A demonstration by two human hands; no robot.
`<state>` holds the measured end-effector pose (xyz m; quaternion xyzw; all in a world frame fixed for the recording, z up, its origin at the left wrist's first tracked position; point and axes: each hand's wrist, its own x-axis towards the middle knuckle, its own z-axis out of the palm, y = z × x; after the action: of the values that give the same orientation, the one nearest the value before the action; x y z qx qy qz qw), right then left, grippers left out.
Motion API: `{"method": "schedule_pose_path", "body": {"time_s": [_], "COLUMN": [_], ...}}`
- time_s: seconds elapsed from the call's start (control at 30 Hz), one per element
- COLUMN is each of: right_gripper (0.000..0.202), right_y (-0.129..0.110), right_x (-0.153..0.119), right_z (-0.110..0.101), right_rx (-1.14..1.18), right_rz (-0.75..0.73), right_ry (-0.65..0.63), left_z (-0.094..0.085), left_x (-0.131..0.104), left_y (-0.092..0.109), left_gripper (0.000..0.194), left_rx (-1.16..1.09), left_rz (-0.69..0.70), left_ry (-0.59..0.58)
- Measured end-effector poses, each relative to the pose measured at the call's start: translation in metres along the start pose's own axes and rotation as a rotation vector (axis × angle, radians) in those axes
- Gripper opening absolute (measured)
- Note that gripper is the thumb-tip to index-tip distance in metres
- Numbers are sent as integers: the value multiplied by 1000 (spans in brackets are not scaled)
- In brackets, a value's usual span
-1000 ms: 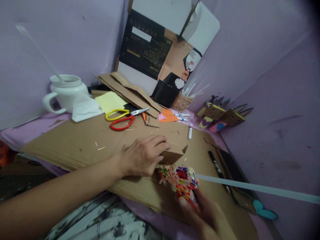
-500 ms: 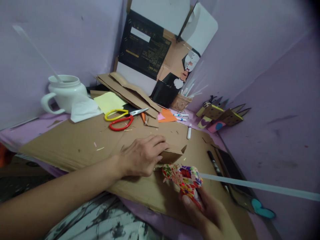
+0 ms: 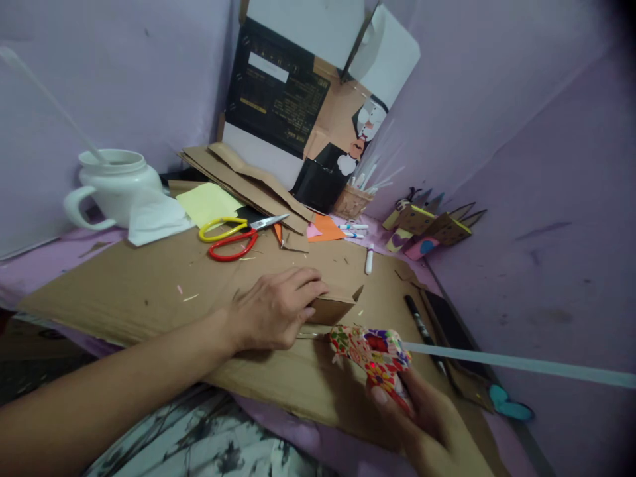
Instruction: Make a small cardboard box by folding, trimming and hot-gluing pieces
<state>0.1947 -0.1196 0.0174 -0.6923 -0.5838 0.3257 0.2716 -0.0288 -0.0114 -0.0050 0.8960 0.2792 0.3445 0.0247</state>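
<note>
My left hand [image 3: 278, 308] lies across a folded cardboard piece [image 3: 334, 308], its fingers curled over the top and pressing it to the cardboard sheet below. Part of the piece is hidden under the hand. In my right hand [image 3: 422, 417] is a hot glue gun [image 3: 370, 358] wrapped in flowered material, a small red light showing on it. A long translucent glue stick [image 3: 517, 368] sticks out of its back. The gun's thin nozzle points left, close to the lower edge of the folded piece and near my left fingers.
Behind my left hand lie scissors [image 3: 233, 238] with yellow and red handles. A white mug [image 3: 116, 189] stands at the left. Markers [image 3: 369, 259], orange paper [image 3: 328, 227], a black pen [image 3: 420, 321] and cardboard strips [image 3: 243, 179] lie around. An opened box [image 3: 278, 86] leans on the wall.
The glue gun has moved slightly right, away from my left hand, so more of its nozzle shows. My left hand stays on the folded cardboard. The whole view has shifted a little.
</note>
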Motion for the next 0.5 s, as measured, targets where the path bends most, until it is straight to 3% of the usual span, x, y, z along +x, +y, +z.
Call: {"method": "schedule_pose_path", "body": {"time_s": [0.5], "right_gripper": [38], "right_y": [3], "right_x": [2], "right_z": [-8], "right_rx": [-4], "right_rz": [-2], "right_ry": [53], "left_z": [0], "left_x": [0], "left_y": [-1], "left_gripper": [32], "left_rx": [-1], "left_rz": [-10], "left_ry": [-5]}}
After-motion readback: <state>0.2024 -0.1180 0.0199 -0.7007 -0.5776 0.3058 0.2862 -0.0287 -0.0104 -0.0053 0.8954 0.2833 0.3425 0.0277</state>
